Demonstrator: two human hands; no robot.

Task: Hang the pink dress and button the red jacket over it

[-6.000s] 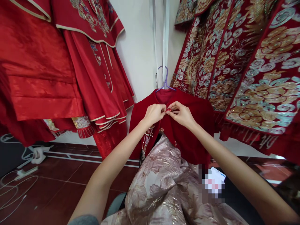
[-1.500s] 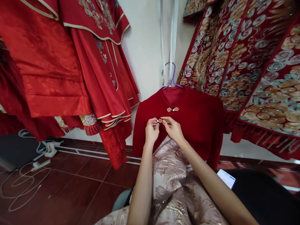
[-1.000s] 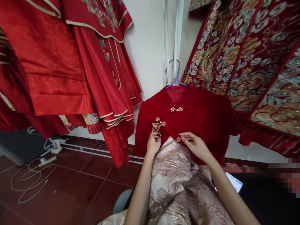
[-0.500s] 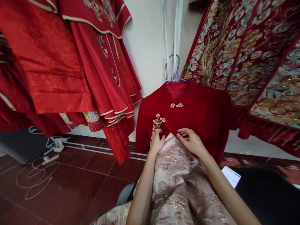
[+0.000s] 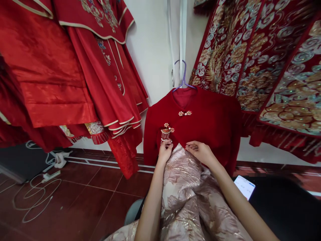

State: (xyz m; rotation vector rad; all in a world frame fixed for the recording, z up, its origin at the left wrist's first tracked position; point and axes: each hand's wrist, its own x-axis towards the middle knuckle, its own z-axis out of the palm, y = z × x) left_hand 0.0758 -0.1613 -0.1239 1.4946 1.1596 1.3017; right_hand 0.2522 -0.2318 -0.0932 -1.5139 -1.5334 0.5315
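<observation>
A dark red velvet jacket (image 5: 213, 117) hangs on a purple hanger (image 5: 184, 75), with a flower-shaped pearl clasp (image 5: 185, 113) at its neck. On its left front sits a beaded tassel ornament (image 5: 165, 133). Just below that ornament, my left hand (image 5: 165, 152) is closed on the jacket's front edge. My right hand (image 5: 200, 153) pinches the lower edge on the other side, its thumb and forefinger together. Whatever small piece lies inside either pinch is hidden by the fingers. Between my hands, shiny pale pink floral fabric (image 5: 182, 177) rises to a point and spreads down over my lap.
Red garments (image 5: 55, 77) hang at the left, and a heavily embroidered red garment (image 5: 253, 67) at the right. A lit phone (image 5: 244, 187) lies on a black surface (image 5: 283, 207). White cables (image 5: 37, 197) and a power strip (image 5: 51, 175) lie on the tiled floor.
The view has shifted slightly, so the hanging jacket appears a little further left. Both hands keep their places at the jacket's edge, with only small finger movement.
</observation>
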